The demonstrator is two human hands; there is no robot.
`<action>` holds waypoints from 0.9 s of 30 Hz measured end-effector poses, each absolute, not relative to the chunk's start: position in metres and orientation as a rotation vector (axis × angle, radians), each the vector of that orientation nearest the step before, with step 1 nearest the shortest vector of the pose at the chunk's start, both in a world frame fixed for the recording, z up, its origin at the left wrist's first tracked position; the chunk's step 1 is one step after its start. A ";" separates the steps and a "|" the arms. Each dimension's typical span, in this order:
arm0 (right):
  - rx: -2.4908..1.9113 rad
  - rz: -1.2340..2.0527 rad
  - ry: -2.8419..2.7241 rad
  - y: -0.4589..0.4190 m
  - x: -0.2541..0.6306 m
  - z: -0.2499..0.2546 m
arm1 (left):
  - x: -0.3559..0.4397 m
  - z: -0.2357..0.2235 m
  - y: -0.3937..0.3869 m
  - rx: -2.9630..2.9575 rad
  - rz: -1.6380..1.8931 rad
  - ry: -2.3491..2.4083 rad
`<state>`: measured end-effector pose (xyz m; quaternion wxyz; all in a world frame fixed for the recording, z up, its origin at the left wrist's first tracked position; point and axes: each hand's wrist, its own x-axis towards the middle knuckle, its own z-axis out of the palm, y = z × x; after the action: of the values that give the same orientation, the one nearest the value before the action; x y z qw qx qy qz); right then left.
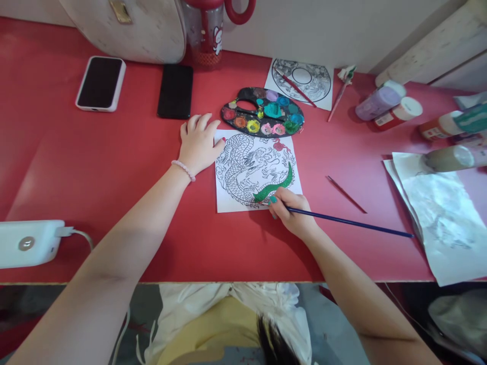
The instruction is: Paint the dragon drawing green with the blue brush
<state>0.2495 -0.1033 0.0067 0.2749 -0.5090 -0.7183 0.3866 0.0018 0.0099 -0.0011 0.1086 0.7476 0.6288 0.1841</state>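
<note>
A sheet with a line drawing of a dragon (236, 175) lies on the red table. Part of the dragon's body is painted green, and a small patch at the upper right is red. My right hand (291, 210) grips a long dark blue paintbrush (353, 221), its tip near the lower end of the green band. My left hand (200, 144) lies with fingers spread at the sheet's left edge, thumb on the paper. Just beyond the sheet is a black paint palette (251, 105) with wells of several colours.
Two phones, one white-edged (101, 83) and one black (175, 92), lie at the back left near a red-lidded cup (207, 35). A power bank (30, 243) sits front left. A thin brush (347, 194), paint bottles (380, 100) and stacked papers (449, 203) occupy the right.
</note>
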 end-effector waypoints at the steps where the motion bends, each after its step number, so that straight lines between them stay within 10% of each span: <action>1: -1.380 1.030 -1.928 -0.103 0.250 0.007 | 0.002 -0.001 0.010 2.197 0.548 1.847; 27: -1.449 0.948 -1.832 -0.104 0.248 0.009 | 0.001 -0.002 0.010 2.201 0.560 1.838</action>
<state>0.2477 -0.1042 0.0090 0.3053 -0.5475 -0.6919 0.3582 0.0009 0.0102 -0.0019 0.1098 0.7488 0.6253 0.1905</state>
